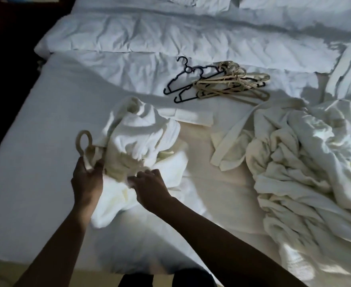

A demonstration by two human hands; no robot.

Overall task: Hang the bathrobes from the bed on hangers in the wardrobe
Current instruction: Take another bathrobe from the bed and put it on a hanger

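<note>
A white bathrobe [141, 139] lies bunched on the bed in front of me. A beige hanger sits inside it, and only its round hook [85, 139] sticks out at the left. My left hand [87, 179] grips the robe's collar just below that hook. My right hand [149, 184] pinches the robe's fabric near its middle. A heap of more white bathrobes [298, 166] lies crumpled on the right side of the bed. Several loose hangers, dark blue ones [188, 81] and beige ones [234, 85], lie in a pile further up the bed.
The bed [35, 141] has a white sheet, with a folded-back white duvet [149, 36] and pillows [201, 3] at the far end. A robe belt [230, 131] trails from the right heap. The wardrobe is out of view.
</note>
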